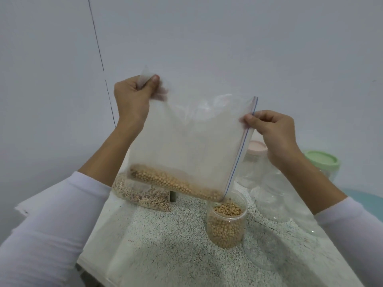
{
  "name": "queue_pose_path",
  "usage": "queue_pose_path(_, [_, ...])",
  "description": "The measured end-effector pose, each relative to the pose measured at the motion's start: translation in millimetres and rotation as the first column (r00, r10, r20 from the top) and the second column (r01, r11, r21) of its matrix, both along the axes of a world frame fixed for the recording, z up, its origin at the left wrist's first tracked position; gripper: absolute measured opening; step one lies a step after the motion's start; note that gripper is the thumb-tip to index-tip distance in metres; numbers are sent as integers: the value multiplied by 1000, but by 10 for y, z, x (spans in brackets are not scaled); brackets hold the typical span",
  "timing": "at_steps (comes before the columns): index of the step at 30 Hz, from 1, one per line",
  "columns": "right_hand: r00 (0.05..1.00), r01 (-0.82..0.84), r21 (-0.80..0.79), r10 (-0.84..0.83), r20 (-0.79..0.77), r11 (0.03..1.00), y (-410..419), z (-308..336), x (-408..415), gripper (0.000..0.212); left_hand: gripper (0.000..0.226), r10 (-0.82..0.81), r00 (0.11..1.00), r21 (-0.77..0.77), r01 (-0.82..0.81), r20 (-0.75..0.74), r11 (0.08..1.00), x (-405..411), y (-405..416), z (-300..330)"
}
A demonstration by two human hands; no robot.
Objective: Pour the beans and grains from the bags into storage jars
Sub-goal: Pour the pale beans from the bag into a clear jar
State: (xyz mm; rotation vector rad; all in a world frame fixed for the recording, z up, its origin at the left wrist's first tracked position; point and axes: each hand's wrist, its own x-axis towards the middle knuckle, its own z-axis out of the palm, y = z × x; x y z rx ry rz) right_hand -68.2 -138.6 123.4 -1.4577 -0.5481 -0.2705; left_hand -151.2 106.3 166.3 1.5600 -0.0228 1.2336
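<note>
A clear zip-lock bag hangs tilted between both hands, its zipper edge turned to the right and its lowest corner over the mouth of an open clear jar partly filled with soybeans; more soybeans lie along the bag's bottom edge. The left hand pinches the bag's upper left corner, and the right hand pinches the zipper strip, fingers curled. Below the left hand lies another bag of mixed grains. Below the right hand stand a pink-lidded jar, a green-lidded jar and empty clear containers. All rest on a speckled tabletop against a plain pale wall.
</note>
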Motion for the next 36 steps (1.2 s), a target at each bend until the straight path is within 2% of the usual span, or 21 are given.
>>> queue_pose_path(2, [999,-31,-49,30,-16,998,14,-22,-24,7,20,3,1000,24,-2,-28,1000,-12,3,-3])
queue_pose_path(5, [1000,2,4,-2,-4,1000,8,-20,-30,11,18,-3,1000,-35,3,11,999,-32,26,3])
queue_pose_path(8, [999,-39,-60,38,-18,997,21,-8,-57,11,21,-27,999,25,27,-17,999,-42,-1,6])
queue_pose_path(12, [1000,23,32,-23,-11,999,-2,-7,-57,16,22,-31,999,-4,32,19,999,-56,8,40])
queue_pose_path(16, [1000,-5,-11,5,-22,1000,2,-11,-80,13,35,-43,999,24,43,-4,999,-85,-2,62])
queue_pose_path(19, [1000,29,21,-29,-4,999,-4,-9,-73,16,24,-27,1000,17,27,12,999,-79,17,73])
queue_pose_path(22, [999,-20,-43,19,-27,999,29,-23,-108,15,25,-31,999,56,32,-17,998,-82,0,75])
queue_pose_path(25, [1000,24,27,-23,-13,999,15,-7,-99,16,24,-28,999,22,27,19,999,-91,27,76])
queue_pose_path(28, [999,-21,-37,20,-26,999,27,-5,-111,14,23,-37,999,60,38,-10,997,-83,18,75])
queue_pose_path(32, [999,37,24,-37,-7,999,8,2,-92,14,20,-22,1000,25,22,8,999,-90,41,75])
queue_pose_path(36, [999,-14,-19,13,-32,1000,17,5,-99,15,21,-27,1000,53,27,0,998,-98,51,70])
